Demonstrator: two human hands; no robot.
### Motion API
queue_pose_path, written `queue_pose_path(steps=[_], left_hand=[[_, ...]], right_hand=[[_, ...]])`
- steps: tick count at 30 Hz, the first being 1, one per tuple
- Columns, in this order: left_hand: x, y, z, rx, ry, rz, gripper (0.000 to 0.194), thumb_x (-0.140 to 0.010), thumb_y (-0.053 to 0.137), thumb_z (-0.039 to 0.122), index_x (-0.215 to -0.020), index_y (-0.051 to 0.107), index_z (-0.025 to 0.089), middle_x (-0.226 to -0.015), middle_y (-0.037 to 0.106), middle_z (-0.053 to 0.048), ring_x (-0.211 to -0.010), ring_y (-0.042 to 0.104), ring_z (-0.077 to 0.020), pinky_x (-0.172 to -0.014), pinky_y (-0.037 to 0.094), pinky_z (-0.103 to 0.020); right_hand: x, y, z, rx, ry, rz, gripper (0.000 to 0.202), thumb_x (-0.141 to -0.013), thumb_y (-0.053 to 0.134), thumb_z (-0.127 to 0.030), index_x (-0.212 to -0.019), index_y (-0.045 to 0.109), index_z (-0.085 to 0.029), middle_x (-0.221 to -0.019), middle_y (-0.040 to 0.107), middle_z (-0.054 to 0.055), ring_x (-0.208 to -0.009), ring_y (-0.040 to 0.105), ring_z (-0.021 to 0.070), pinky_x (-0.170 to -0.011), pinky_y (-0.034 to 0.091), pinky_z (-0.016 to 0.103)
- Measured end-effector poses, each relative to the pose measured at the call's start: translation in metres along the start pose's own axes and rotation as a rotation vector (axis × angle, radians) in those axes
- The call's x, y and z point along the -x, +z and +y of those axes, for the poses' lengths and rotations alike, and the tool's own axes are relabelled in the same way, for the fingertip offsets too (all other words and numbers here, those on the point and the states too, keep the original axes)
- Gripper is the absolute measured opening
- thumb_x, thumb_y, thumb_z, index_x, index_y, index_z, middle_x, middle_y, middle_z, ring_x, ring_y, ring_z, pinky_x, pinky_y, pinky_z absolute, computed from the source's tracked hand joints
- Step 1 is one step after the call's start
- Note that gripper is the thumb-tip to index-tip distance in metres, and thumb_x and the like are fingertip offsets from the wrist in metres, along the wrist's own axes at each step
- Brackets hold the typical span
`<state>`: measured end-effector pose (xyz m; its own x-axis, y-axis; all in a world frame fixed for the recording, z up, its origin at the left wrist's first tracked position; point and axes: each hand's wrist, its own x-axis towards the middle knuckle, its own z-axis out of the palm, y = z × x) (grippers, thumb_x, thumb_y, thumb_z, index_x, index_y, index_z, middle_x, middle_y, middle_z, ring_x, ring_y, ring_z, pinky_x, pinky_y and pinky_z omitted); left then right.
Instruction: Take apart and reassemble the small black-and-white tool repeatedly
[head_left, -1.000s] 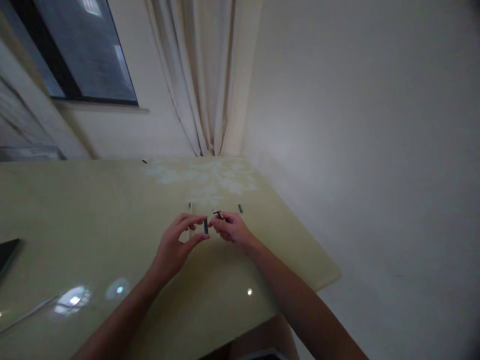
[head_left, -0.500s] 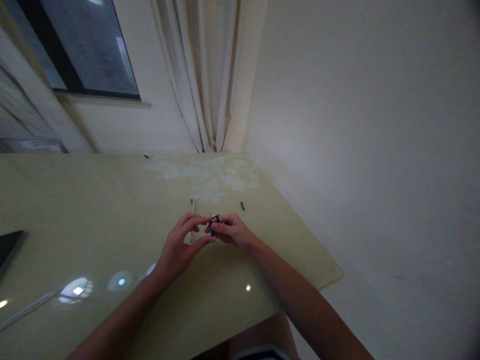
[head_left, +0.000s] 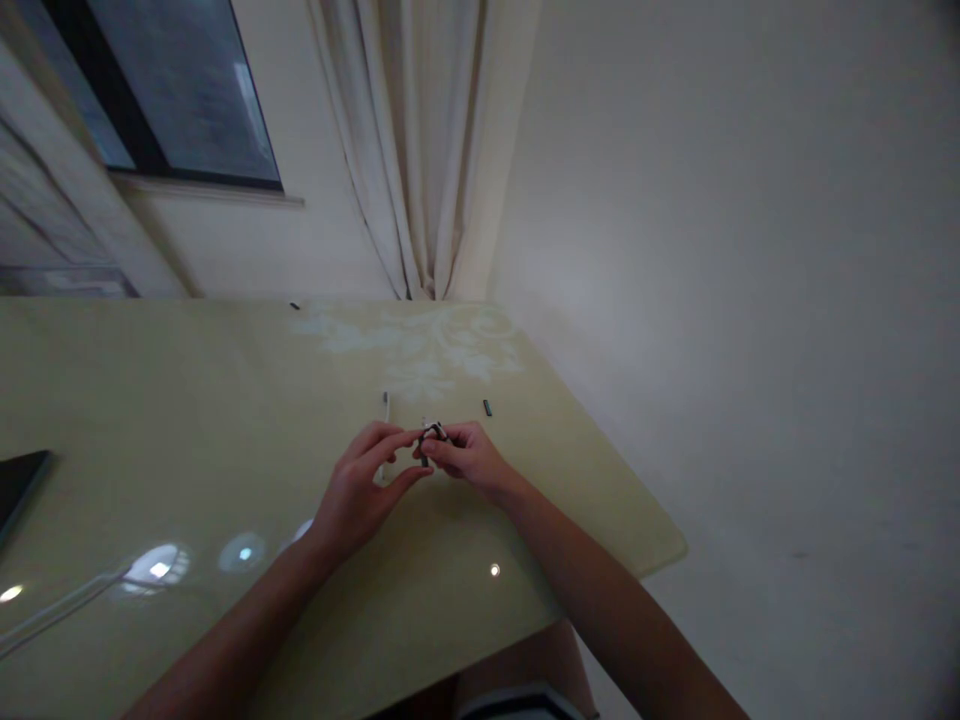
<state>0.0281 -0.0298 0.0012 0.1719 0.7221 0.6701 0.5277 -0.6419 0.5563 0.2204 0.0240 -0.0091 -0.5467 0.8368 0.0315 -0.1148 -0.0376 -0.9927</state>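
Between my two hands is a small object (head_left: 433, 431) with a pale or silvery top and a dark, curved lower part; it is too small and too covered by fingers to name. My right hand (head_left: 466, 455) pinches it from the right, thumb in front. From the left, my left hand (head_left: 373, 462) has its index fingertip at the upper part and its thumb at the dark lower end. A thin white stick with a grey tip (head_left: 386, 402) lies on the table, partly behind my left hand. Beyond my right hand lies a small dark strip (head_left: 487, 408).
The glossy cream table (head_left: 187, 400) has a rounded right corner beside the wall. Another small dark piece (head_left: 295, 306) lies at its far edge. A dark flat object (head_left: 21, 485) and a white cable (head_left: 64, 610) are at left. A curtain (head_left: 420, 150) hangs behind.
The object has turned slightly in my fingers, so its dark part now looks more curved. Both hands keep their hold, and the view has shifted a little.
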Motion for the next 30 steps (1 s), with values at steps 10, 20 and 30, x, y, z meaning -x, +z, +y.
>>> queue_pose_path(steps=[10, 20, 30], left_hand=[[0.0, -0.001, 0.001, -0.006, 0.014, 0.038, 0.034, -0.092, 0.076, 0.026, -0.126, 0.071, 0.026, -0.102, 0.068, -0.003, -0.081, 0.062, -0.0144, -0.072, 0.057, -0.027], [-0.005, -0.006, 0.0, 0.113, -0.181, -0.019, 0.049, -0.083, 0.084, 0.041, -0.128, 0.072, 0.026, -0.098, 0.068, -0.002, -0.075, 0.059, -0.014, -0.072, 0.054, -0.029], [-0.008, -0.006, -0.002, 0.3, -0.558, -0.183, 0.046, -0.082, 0.078, 0.055, -0.11, 0.078, 0.019, -0.082, 0.073, -0.003, -0.06, 0.056, -0.0129, -0.057, 0.043, -0.026]], right_hand=[[0.003, 0.003, -0.008, -0.05, 0.007, -0.02, 0.043, -0.078, 0.085, -0.051, -0.097, 0.081, -0.013, -0.061, 0.05, -0.006, -0.049, 0.027, 0.0051, -0.047, 0.015, 0.024], [0.004, 0.0, -0.01, 0.086, -0.06, 0.084, 0.04, -0.077, 0.084, -0.052, -0.09, 0.08, -0.014, -0.064, 0.052, -0.003, -0.055, 0.035, 0.0081, -0.05, 0.022, 0.025], [0.006, 0.002, -0.012, 0.122, -0.118, 0.176, 0.038, -0.08, 0.08, -0.053, -0.08, 0.074, -0.015, -0.064, 0.046, -0.003, -0.059, 0.036, 0.0103, -0.053, 0.024, 0.026]])
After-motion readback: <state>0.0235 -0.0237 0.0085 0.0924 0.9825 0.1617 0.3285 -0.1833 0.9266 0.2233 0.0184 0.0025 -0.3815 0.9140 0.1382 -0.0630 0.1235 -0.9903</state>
